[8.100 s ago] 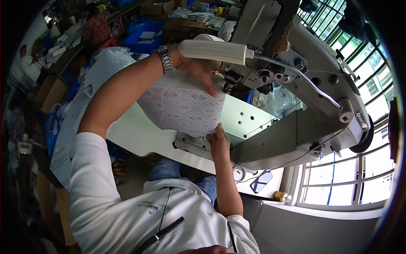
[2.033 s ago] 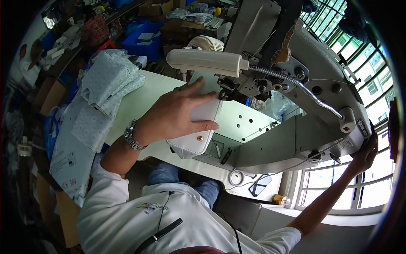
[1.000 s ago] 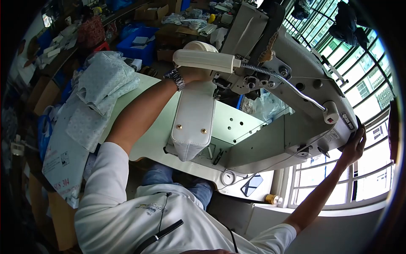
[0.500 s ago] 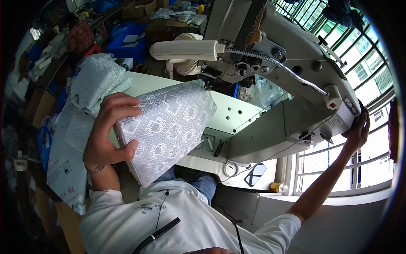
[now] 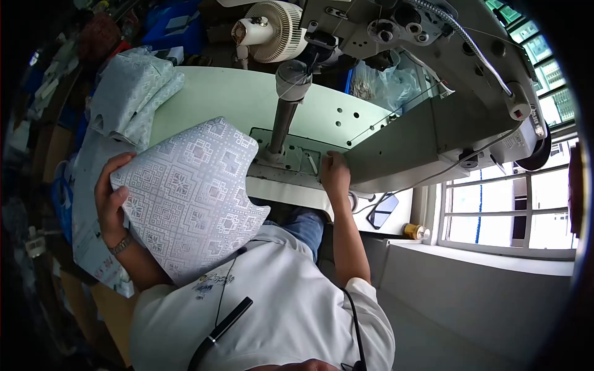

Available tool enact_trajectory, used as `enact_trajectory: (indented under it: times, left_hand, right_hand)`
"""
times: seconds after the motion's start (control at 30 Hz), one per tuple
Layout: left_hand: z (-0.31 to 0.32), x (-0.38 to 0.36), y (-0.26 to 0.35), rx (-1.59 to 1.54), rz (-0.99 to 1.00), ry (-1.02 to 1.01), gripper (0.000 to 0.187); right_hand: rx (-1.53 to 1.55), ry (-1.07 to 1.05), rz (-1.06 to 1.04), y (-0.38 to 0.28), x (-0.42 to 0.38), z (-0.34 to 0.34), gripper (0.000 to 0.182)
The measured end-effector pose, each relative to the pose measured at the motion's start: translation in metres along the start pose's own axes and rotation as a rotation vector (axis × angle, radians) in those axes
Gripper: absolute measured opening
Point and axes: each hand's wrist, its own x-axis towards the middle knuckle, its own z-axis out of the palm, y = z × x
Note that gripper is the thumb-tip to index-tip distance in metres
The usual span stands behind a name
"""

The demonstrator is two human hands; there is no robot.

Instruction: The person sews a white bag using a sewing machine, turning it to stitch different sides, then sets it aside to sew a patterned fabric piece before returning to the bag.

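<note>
L hand (image 5: 111,201) is gripping the edge of a patterned fabric bag (image 5: 189,195), holding it over the lap, off the bench (image 5: 216,99). R hand (image 5: 334,173) is resting on the bench w/ fingers curled, just beside the sewing machine (image 5: 433,80) post. More fabric pieces (image 5: 130,93) are piling up at the bench's far left.

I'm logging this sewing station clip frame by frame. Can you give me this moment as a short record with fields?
left hand: grips the edge of the patterned fabric piece, lifted off the table
right hand: rests on the table edge by the machine's post
sewing machine: nothing under its head
stack of patterned fabric: far left of the table
thread spool: on the window sill
</note>
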Motion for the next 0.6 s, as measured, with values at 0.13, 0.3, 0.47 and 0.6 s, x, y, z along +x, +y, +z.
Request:
enact_trajectory:
  times: [0.13,0.3,0.47,0.6]
  left_hand:
    - [0.004,-0.001,-0.009,-0.03,-0.003,0.0,0.063]
    - [0.012,-0.003,-0.014,-0.12,-0.003,0.048,0.057]
    - [0.008,-0.001,-0.019,-0.102,0.029,0.008,0.053]
    - [0.009,0.005,-0.023,-0.097,0.041,-0.023,0.053]
  right_hand:
    - [-0.286,-0.016,0.202,0.099,-0.026,0.081,0.035]
    - [-0.429,-0.227,0.141,0.145,-0.012,0.089,0.032]
    - [0.494,-0.148,0.132,-0.042,0.005,-0.012,0.024]
    - [0.405,-0.22,-0.49,-0.203,-0.009,-0.086,0.031]
